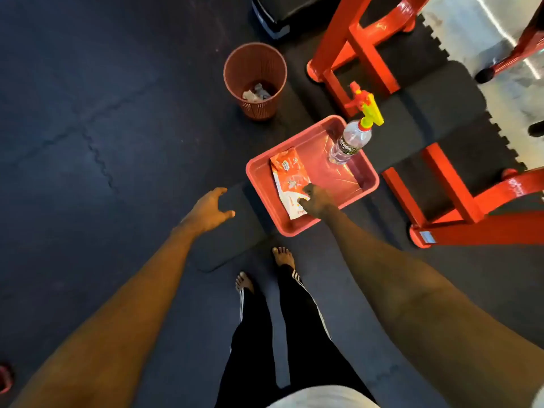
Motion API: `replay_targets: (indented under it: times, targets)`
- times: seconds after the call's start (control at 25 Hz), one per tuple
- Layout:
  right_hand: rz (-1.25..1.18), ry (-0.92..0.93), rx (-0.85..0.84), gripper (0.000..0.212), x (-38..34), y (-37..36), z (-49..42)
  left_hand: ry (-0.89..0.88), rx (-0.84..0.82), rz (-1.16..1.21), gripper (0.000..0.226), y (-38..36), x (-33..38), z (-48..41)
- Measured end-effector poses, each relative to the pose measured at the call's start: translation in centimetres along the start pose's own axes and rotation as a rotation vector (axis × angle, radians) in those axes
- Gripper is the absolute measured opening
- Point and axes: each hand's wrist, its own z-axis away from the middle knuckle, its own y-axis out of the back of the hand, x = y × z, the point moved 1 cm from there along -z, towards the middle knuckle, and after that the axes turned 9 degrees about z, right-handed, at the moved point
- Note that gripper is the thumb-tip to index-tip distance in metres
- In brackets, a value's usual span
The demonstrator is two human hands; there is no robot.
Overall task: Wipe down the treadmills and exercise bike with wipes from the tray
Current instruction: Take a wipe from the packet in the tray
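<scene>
Head view: right hand [316, 200] down in the red plastic tray [366, 175] on the black padded bench [435, 113], fingers pinching at the orange-and-white wipes packet [290, 179]. Left hand [209, 212] hovers beside, fingers loosely spread, empty. Clear spray bottle [350, 142] upright in the tray's far corner.

Wipes pack [290, 181] and spray bottle [350, 142] in tray [297, 228], bin [255, 81] beyond.
</scene>
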Motion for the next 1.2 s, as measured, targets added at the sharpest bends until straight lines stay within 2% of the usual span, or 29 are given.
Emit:
replay_targets:
  times: [0.24, 0.44, 0.68, 0.8, 0.88, 1.08, 1.2]
  targets:
    - [-0.196, -0.181, 0.138, 0.037, -0.1, -4.0, -7.9, 0.008, -0.04, -0.037, 0.079, -0.5, -2.1, -8.2]
    - [-0.298, -0.255, 0.192, 0.028, -0.1, -5.3, -10.0, 0.015, -0.04, -0.052, 0.08, -0.1, -3.5, -11.2]
    - [-0.232, -0.24, 0.22, 0.029, -0.1, -5.2, -10.5, 0.036, -0.049, -0.046, 0.08, 0.0, -3.8, -11.9]
    - [-0.292, -0.184, 0.233, 0.022, 0.4, -4.7, -10.3, 0.054, -0.062, -0.039, 0.08, -0.1, -3.5, -11.9]
    - [-0.298, -0.172, 0.236, 0.024, 0.7, -4.2, -9.9, 0.054, -0.063, -0.047, 0.081, -0.2, -3.1, -11.8]
    - [-0.388, -0.297, 0.187, 0.03, 1.7, -3.2, -8.1, 0.014, -0.083, -0.073, 0.082, -0.2, -1.7, -11.0]
    - [-0.35, -0.281, 0.184, 0.04, 1.8, -2.6, -6.5, -0.005, -0.078, -0.07, 0.082, 0.4, -0.6, -9.5]
